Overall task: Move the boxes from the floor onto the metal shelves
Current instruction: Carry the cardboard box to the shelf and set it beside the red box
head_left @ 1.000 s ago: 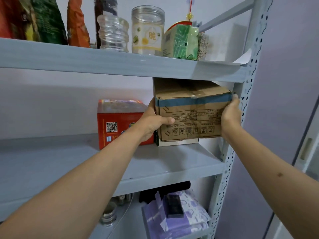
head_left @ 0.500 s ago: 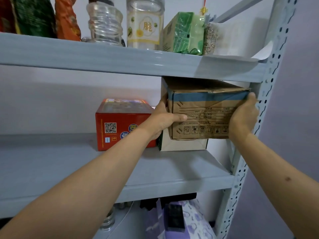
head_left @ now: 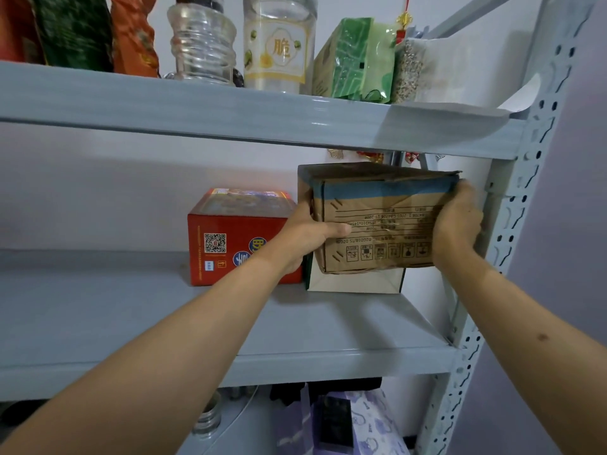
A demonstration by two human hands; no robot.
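A brown cardboard box (head_left: 381,221) with a blue tape band and upside-down print sits on top of a smaller white box (head_left: 354,282) at the right end of the middle metal shelf (head_left: 131,323). My left hand (head_left: 308,236) grips its left side, thumb across the front face. Its right side is held by my right hand (head_left: 456,221), close to the shelf's upright post (head_left: 512,224). A red box (head_left: 236,238) with a QR code stands just left of the white box.
The upper shelf (head_left: 230,110) carries snack bags, a clear bottle (head_left: 202,41), a labelled jar (head_left: 279,44) and a green carton (head_left: 354,60). Below the middle shelf lie a purple patterned bag (head_left: 361,425) and jars (head_left: 207,418). A lilac wall is at right.
The brown box has gone a little deeper into the shelf and sits lower under the upper shelf. Both hands stay on its sides.
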